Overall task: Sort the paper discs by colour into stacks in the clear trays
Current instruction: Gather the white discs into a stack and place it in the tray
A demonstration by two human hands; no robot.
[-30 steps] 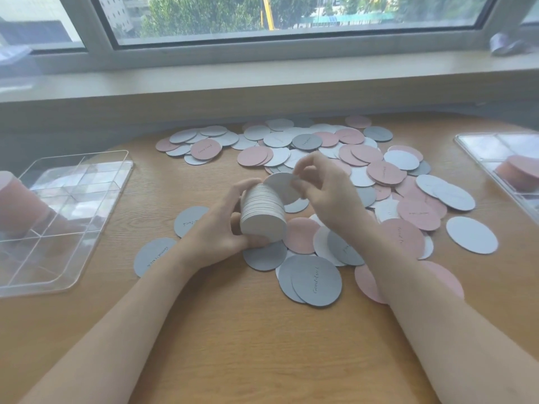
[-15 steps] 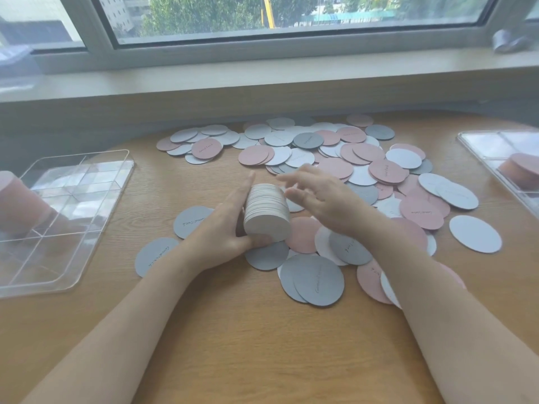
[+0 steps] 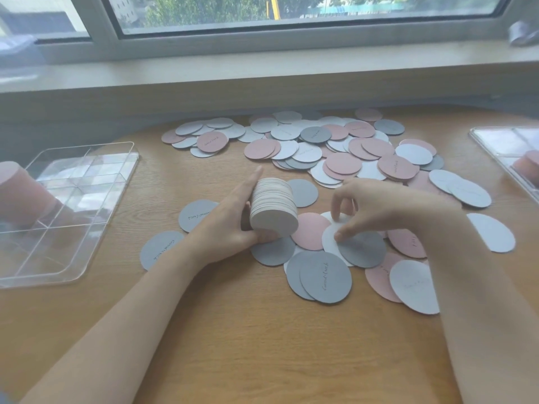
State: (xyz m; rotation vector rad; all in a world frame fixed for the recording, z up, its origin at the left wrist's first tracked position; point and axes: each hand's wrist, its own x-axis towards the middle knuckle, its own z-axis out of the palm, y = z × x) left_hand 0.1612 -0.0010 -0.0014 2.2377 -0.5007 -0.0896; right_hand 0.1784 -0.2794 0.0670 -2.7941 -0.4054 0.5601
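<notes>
While the left hand (image 3: 224,228) curls around a stack of white discs (image 3: 272,209) held on edge over the table, the right hand (image 3: 376,208) pinches a loose white disc (image 3: 331,240) among grey and pink ones, seemingly to add it.

An indoor desk by a window (image 3: 291,13) — wooden tabletop (image 3: 233,330), pale sill (image 3: 262,71), trees outside.

Single head-worn wide-angle view, looking forward and down over the wooden table (image 3: 262,330) from close above; both forearms enter from the lower edge; the left hand (image 3: 230,225) gripping a stack of white discs (image 3: 274,209) sits near centre; the window (image 3: 291,13) lies beyond it.
</notes>
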